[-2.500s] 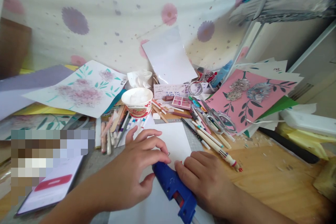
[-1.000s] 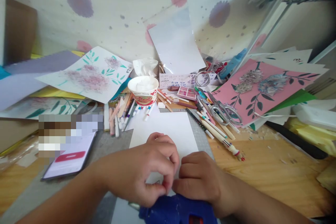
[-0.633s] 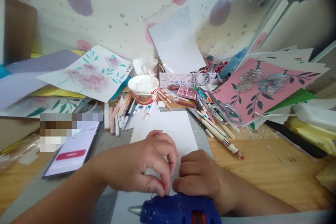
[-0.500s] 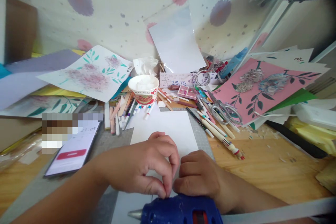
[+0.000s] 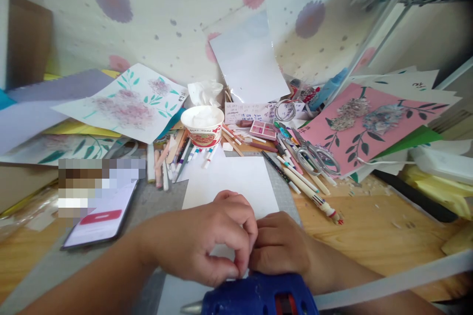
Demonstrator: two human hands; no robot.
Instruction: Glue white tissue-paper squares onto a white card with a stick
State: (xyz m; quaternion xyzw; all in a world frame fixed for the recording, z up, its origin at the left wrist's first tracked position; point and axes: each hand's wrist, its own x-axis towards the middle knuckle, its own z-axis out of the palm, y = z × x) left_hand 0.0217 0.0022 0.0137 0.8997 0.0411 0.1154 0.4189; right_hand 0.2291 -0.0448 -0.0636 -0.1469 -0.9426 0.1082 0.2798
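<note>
A blue hot glue gun [image 5: 254, 298] is at the bottom of the view, its metal nozzle pointing left. A long whitish glue stick [image 5: 399, 280] runs out of its rear to the right. My right hand [image 5: 283, 246] is closed in a fist against the gun's far side, seemingly round the handle, which is hidden. My left hand [image 5: 207, 241] bends over the gun's front part, thumb and fingertips pinched together beside my right knuckles. Whatever lies between those fingertips is too small or hidden to make out. White paper [image 5: 232, 177] lies beneath both hands.
A paper bowl [image 5: 202, 128] with white contents stands behind the paper, among markers [image 5: 158, 167] and sticks. Scissors [image 5: 314, 157] and pens lie to the right. A phone [image 5: 103, 216] is at left. Flower pictures [image 5: 125, 103] lean on both sides.
Both hands have shifted slightly right and down, with the glue gun. The glue stick's far end has swung upward. My left fingertips are closer to my right hand.
</note>
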